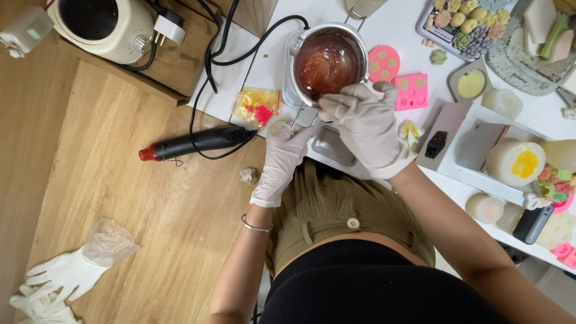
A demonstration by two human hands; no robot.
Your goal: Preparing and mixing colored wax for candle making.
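- At the white table's (384, 24) near edge sits the metal melting pot (327, 63), red wax inside, just above both your hands.
- Your right hand (363, 123), gloved, touches its rim, fingers curled, probably pinching something small.
- Your left hand (283, 150) is lower-left, gripping what looks like the pot's thin handle (297, 117).
- Farther left lies the black heat gun (195, 143).

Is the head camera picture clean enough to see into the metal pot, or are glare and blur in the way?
Head view: even, soft light, weak shadows. The metal pot shows glare on its rim and on the red liquid inside. The right hand at the rim and the left hand look sharp; wide-angle bending toward the edges.
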